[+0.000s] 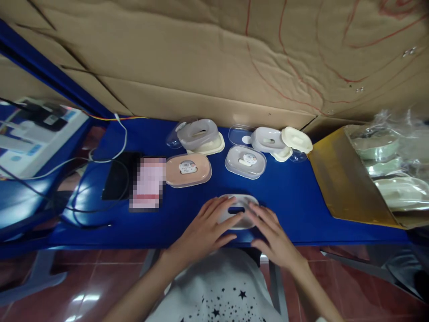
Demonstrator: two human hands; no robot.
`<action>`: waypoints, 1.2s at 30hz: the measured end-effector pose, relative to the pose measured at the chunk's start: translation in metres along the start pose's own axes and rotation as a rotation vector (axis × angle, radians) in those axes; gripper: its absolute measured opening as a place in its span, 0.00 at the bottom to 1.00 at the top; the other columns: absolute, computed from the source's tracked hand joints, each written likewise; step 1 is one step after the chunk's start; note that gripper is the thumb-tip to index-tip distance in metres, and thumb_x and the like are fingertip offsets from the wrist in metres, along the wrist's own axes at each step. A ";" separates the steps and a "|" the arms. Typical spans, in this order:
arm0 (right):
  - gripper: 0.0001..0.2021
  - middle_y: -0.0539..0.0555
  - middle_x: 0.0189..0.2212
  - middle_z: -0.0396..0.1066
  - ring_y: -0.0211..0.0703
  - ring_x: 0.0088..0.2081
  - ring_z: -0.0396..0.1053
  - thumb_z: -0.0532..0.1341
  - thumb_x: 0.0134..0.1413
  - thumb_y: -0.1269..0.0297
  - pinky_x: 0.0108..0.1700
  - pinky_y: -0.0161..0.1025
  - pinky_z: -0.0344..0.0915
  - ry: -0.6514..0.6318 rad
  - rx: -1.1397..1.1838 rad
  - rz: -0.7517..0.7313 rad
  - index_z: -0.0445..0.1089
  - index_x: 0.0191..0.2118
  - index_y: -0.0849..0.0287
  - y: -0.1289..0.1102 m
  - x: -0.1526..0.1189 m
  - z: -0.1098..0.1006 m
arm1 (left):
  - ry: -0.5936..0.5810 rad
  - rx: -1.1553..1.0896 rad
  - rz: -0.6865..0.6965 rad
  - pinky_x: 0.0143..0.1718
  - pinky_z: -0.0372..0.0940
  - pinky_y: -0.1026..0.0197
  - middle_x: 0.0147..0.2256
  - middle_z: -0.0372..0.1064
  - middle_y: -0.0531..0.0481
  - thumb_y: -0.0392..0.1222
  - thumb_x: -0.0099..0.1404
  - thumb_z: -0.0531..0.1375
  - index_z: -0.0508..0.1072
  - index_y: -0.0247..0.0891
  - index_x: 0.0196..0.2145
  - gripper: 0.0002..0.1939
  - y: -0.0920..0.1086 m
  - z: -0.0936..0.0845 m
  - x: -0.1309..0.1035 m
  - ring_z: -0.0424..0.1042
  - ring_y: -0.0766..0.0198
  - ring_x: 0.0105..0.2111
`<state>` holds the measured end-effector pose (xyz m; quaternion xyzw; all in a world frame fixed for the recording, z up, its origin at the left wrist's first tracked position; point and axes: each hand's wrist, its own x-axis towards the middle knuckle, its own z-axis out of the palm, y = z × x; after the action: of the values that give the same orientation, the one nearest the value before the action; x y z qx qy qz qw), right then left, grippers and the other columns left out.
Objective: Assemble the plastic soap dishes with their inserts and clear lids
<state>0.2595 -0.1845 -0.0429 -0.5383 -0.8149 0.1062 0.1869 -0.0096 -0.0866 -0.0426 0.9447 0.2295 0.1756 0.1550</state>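
Observation:
Near the front edge of the blue table lies a white oval plastic piece point(246, 222) with a dark slot in its middle. My left hand point(214, 223) is over its left side, fingers stretched out and apart. From the right, my right hand point(270, 228) reaches over the other end, also with spread fingers. Both hands overlap the piece, and I cannot tell how firmly they touch it. Just behind are a clear-covered grey oval box point(237, 171) with a label and a pinkish oval box point(172, 171) with a label.
Further back stand a translucent grey oval container point(191, 141), a white oval one point(263, 134) and cream pieces point(296, 139). A cardboard box point(342, 179) of bagged green dishes is at right. A phone point(145, 179), black cables and a power strip point(20, 152) lie left.

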 end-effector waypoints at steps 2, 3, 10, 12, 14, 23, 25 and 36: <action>0.27 0.58 0.73 0.62 0.50 0.72 0.63 0.51 0.79 0.53 0.67 0.53 0.67 0.096 -0.024 0.043 0.55 0.76 0.50 0.031 0.023 -0.013 | 0.004 0.029 -0.029 0.68 0.65 0.30 0.70 0.61 0.36 0.47 0.77 0.63 0.71 0.44 0.63 0.20 -0.004 -0.003 -0.008 0.63 0.42 0.70; 0.25 0.58 0.72 0.64 0.50 0.71 0.64 0.52 0.79 0.56 0.68 0.53 0.66 0.172 -0.098 0.100 0.58 0.75 0.51 0.053 0.034 -0.023 | 0.015 0.040 -0.057 0.69 0.64 0.31 0.70 0.62 0.37 0.46 0.77 0.63 0.72 0.44 0.62 0.18 -0.006 -0.005 -0.013 0.63 0.43 0.70; 0.26 0.67 0.64 0.71 0.55 0.67 0.67 0.51 0.79 0.52 0.68 0.59 0.59 0.371 -0.351 0.351 0.69 0.66 0.65 0.199 0.089 -0.077 | 0.122 0.041 -0.188 0.66 0.66 0.31 0.72 0.57 0.34 0.39 0.75 0.64 0.71 0.43 0.64 0.22 -0.008 -0.011 -0.041 0.62 0.39 0.70; 0.23 0.62 0.52 0.79 0.49 0.57 0.75 0.50 0.80 0.53 0.64 0.55 0.62 0.358 -0.372 0.352 0.77 0.58 0.61 0.205 0.086 -0.077 | 0.128 0.026 -0.190 0.65 0.67 0.32 0.72 0.57 0.34 0.38 0.75 0.64 0.70 0.42 0.65 0.23 -0.006 -0.011 -0.039 0.61 0.39 0.71; 0.19 0.61 0.48 0.81 0.49 0.51 0.77 0.53 0.79 0.56 0.61 0.54 0.62 0.377 -0.391 0.343 0.79 0.54 0.60 0.192 0.072 -0.072 | 0.125 0.014 -0.188 0.65 0.68 0.33 0.72 0.57 0.34 0.38 0.75 0.64 0.70 0.43 0.65 0.23 -0.005 -0.010 -0.035 0.61 0.40 0.71; 0.18 0.51 0.50 0.83 0.48 0.48 0.80 0.61 0.72 0.73 0.61 0.53 0.61 0.273 -0.251 0.103 0.74 0.60 0.48 0.033 -0.023 -0.018 | 0.410 -0.132 -0.165 0.69 0.65 0.35 0.62 0.68 0.41 0.34 0.73 0.67 0.74 0.42 0.54 0.14 -0.020 -0.014 -0.016 0.70 0.50 0.65; 0.19 0.51 0.50 0.82 0.47 0.50 0.79 0.61 0.72 0.75 0.61 0.52 0.62 0.227 -0.151 0.070 0.74 0.61 0.49 0.004 -0.021 -0.003 | 0.474 -0.145 -0.151 0.70 0.65 0.36 0.61 0.68 0.42 0.34 0.72 0.68 0.75 0.41 0.53 0.14 -0.018 -0.018 -0.008 0.70 0.51 0.64; 0.28 0.59 0.69 0.67 0.58 0.72 0.62 0.67 0.70 0.58 0.67 0.59 0.67 0.167 0.057 -0.010 0.63 0.71 0.49 -0.006 0.004 0.010 | 0.333 -0.118 -0.012 0.69 0.66 0.34 0.61 0.68 0.40 0.42 0.72 0.69 0.76 0.39 0.54 0.15 -0.002 0.005 -0.013 0.71 0.50 0.64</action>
<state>0.2491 -0.1830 -0.0495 -0.5356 -0.7959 0.0831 0.2699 -0.0199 -0.0923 -0.0510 0.8905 0.2472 0.3417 0.1710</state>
